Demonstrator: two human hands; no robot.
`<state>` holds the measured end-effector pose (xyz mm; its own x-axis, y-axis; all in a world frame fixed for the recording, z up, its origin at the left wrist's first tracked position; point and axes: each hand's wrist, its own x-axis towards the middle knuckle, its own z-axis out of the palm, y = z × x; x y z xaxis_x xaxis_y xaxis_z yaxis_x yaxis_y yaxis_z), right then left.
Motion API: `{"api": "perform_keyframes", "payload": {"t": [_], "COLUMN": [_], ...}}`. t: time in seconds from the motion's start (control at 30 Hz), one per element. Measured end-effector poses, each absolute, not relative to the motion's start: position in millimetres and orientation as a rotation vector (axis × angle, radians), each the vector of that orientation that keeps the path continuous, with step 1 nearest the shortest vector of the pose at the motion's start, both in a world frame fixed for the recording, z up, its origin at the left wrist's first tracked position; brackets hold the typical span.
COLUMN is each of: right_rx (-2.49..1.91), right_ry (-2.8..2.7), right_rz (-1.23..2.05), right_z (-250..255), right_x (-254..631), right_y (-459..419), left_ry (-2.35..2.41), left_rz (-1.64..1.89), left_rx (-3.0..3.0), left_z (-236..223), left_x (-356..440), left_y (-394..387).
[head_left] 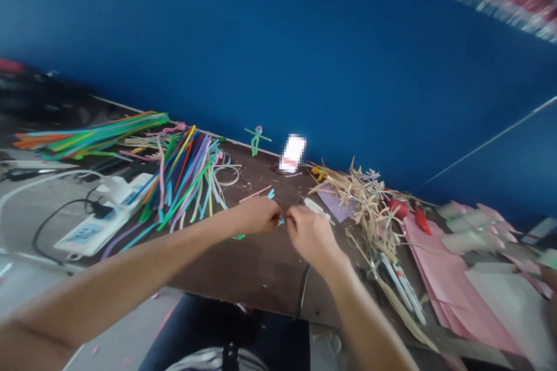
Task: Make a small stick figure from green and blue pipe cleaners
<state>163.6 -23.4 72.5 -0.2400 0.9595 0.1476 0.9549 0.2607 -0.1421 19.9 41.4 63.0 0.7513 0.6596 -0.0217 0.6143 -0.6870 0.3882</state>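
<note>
Over the middle of the dark table, my left hand point(260, 214) and my right hand point(310, 232) are close together, both with fingers pinched. A tiny light-blue bit point(282, 221) shows between the fingertips; the fingers hide most of whatever they hold. Just beyond my left hand lie a short light-blue piece point(271, 193) and a thin pinkish strip point(255, 194). A small white object point(317, 207) is beside my right hand. Further back, a green pipe-cleaner figure point(255, 142) leans by the blue wall, left of a bright, pixelated phone-like screen point(293, 153).
Bundles of coloured pipe cleaners point(178, 174) spread on the left, near a white power strip point(104, 217) with cables. On the right are a heap of dried straw-like strips point(363, 197), pens point(402, 284), pink sheets point(452, 278) and pale rolls point(472, 229).
</note>
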Motion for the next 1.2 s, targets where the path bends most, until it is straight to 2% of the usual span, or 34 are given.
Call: {"api": "perform_keyframes", "payload": {"t": [0.2, 0.47, 0.97, 1.03, 1.2], "right_rx": [-1.665, -1.612, -1.481, -1.449, -1.208], "right_ry": [-2.155, -1.932, -1.499, -1.399, -0.974], "right_rz": [0.137, 0.377, 0.651, 0.748, 1.235], "right_z": [65.8, 60.3, 36.7, 33.4, 21.7], "right_x": [169.1, 176.6, 169.0, 171.8, 190.6], "right_y": [-32.4, -29.3, -8.5, -6.1, 2.3], "left_ry": [0.910, 0.746, 1.037, 1.062, 0.970], "left_rz": [0.366, 0.362, 0.780, 0.808, 0.757], "left_rx": [2.215, 1.970, 2.443, 2.434, 2.035], "left_z": [60.7, 53.8, 44.8, 44.5, 40.5], "left_x": [12.1, 11.9, 21.4, 21.5, 18.3], "left_y": [52.0, 55.6, 40.6, 39.9, 49.8]}}
